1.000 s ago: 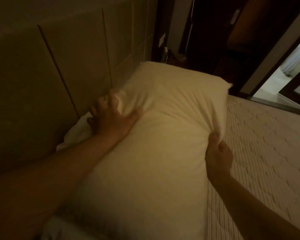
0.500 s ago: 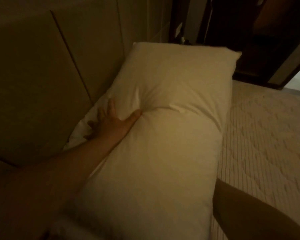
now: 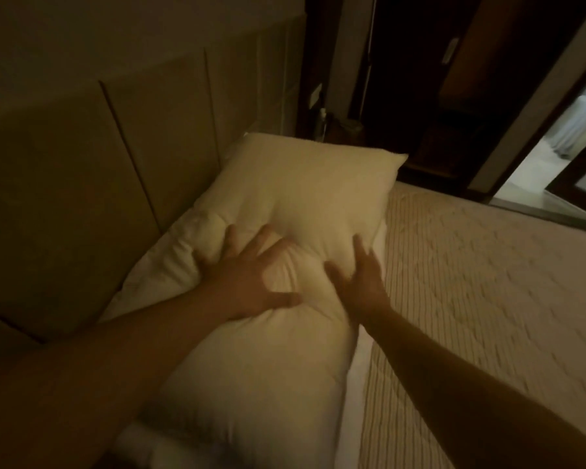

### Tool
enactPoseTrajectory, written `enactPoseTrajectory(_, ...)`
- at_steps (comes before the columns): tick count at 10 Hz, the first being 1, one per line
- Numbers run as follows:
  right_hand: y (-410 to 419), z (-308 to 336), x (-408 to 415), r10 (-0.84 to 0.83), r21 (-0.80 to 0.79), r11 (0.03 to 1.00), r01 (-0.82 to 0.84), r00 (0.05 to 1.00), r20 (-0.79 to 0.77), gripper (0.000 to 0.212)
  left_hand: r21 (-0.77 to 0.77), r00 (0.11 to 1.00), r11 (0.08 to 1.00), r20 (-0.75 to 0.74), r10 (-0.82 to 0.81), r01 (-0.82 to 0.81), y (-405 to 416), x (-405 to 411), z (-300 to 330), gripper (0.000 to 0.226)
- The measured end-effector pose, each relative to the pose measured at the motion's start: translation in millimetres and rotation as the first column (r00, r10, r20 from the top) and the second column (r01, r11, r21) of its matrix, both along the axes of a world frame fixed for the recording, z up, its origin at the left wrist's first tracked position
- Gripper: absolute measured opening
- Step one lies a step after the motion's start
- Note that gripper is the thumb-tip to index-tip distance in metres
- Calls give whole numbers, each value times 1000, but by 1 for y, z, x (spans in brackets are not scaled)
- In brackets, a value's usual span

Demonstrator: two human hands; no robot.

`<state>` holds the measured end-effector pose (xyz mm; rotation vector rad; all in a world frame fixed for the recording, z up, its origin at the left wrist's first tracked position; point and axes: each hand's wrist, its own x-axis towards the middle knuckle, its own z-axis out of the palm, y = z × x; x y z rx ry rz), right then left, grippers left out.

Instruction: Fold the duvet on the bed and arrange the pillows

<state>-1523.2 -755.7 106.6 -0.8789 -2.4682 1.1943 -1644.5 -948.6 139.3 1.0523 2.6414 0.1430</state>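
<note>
A large cream pillow (image 3: 305, 198) lies along the padded headboard (image 3: 82, 184) at the head of the bed. My left hand (image 3: 247, 279) presses flat on its middle with fingers spread, denting the fabric. My right hand (image 3: 361, 275) presses on the pillow's right side, fingers straight and apart. A second white pillow or cloth (image 3: 170, 252) shows beneath it on the left, and a strip of it (image 3: 356, 374) runs along the right. The quilted mattress cover (image 3: 487, 299) spreads to the right. No duvet is in view.
A dark nightstand with small items (image 3: 339, 126) stands past the pillow's far end. Dark wooden furniture (image 3: 437, 96) and a lit doorway (image 3: 569, 157) lie at the upper right. The room is dim.
My right hand let go of the pillow's right edge, dropped out of view, and now presses flat on the pillow. My left hand shifted from the left edge to the pillow's middle.
</note>
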Motion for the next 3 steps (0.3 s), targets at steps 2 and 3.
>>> enactPoseTrajectory(2, 4, 54, 43, 83, 167, 974, -154, 926, 367, 66, -111, 994, 988, -4, 107, -107, -1, 29, 32, 104)
enactPoseTrajectory(3, 12, 80, 75, 62, 286, 939, -188, 915, 398, 64, -44, 994, 993, 3, 109, -109, 1, 51, 48, 97)
